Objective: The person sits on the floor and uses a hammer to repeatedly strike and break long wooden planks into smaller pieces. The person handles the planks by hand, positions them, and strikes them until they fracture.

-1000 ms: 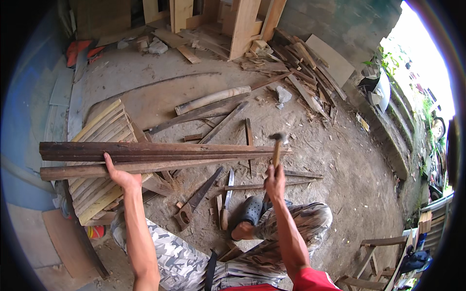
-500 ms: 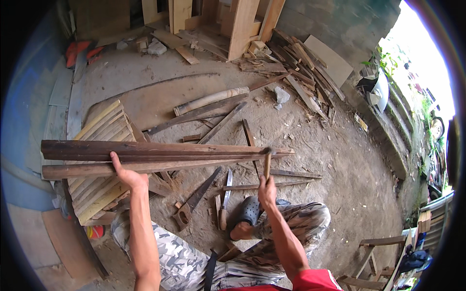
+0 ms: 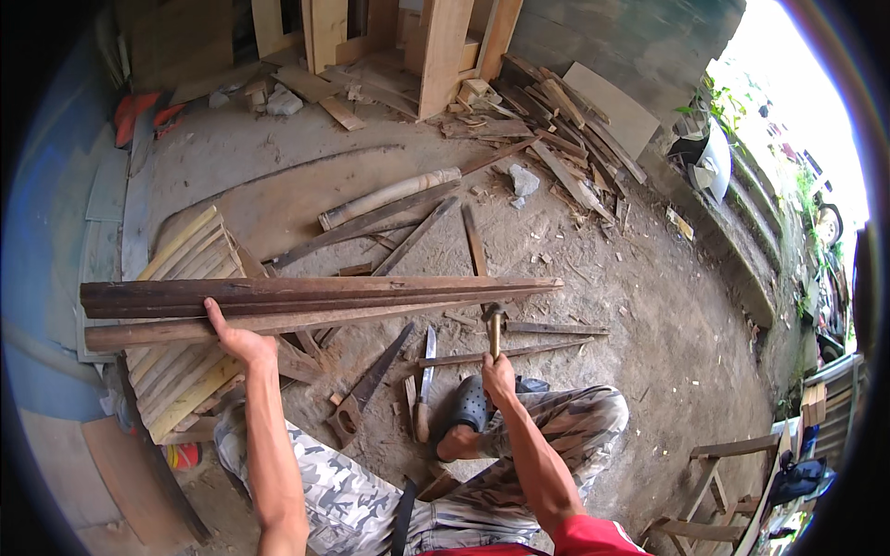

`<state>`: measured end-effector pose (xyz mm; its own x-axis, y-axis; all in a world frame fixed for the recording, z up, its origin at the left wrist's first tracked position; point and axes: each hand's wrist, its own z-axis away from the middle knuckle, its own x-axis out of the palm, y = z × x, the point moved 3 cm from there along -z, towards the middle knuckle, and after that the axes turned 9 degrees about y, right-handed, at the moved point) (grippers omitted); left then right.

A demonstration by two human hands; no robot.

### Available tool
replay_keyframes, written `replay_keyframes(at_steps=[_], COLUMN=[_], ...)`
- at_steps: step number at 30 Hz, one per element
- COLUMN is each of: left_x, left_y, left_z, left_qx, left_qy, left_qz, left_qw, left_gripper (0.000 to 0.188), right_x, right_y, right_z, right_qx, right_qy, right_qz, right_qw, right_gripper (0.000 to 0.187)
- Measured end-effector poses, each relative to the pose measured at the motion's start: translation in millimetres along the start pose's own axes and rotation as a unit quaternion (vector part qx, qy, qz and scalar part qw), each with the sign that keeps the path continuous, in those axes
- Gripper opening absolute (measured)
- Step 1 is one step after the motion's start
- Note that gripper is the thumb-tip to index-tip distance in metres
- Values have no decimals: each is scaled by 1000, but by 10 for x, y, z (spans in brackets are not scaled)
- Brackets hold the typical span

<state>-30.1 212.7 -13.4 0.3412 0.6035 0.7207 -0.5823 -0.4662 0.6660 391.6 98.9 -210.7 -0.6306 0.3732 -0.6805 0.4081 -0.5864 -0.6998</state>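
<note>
My left hand (image 3: pixel 243 345) grips two long wooden pieces near their left end, its thumb pressed against the upper one. The upper is a dark grooved plank (image 3: pixel 278 289); the lower is a lighter brown strip (image 3: pixel 185 329). They angle together toward their right end. My right hand (image 3: pixel 499 375) is closed round the handle of a hammer (image 3: pixel 496 332). The hammer's head is just below the near edge of the wood, toward its right end; whether it touches is hard to tell. Under the planks' left part stands a slatted wooden stack (image 3: pixel 181 394).
On the dirt floor near my foot lie a handsaw (image 3: pixel 348 417) and a long-bladed machete (image 3: pixel 425 398). Loose strips (image 3: pixel 556 329) lie to the right. A pile of scrap wood (image 3: pixel 565 120) sits at the back, with a stone (image 3: pixel 523 181) before it. A wooden frame (image 3: pixel 714 491) stands lower right.
My right hand has brought the hammer down and a little left, from over the planks to below their near edge. My left hand keeps its hold. The view has shifted slightly.
</note>
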Motion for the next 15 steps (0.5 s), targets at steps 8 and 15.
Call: replay_keyframes(at_steps=[8,15], left_x=[-21,205], left_y=[137,-146], left_z=[5,295], left_qx=[21,-10], left_qy=[27,25], left_qz=[-39,-45], left_qw=[999,999], left_gripper=[75,79], right_x=[-1214,-214], right_y=[-1343,550], right_z=[-20,-329], right_qx=[-66,-122], right_qy=[119,166], right_qz=[-351,76], right_qw=[926,976], right_gripper=[28,41])
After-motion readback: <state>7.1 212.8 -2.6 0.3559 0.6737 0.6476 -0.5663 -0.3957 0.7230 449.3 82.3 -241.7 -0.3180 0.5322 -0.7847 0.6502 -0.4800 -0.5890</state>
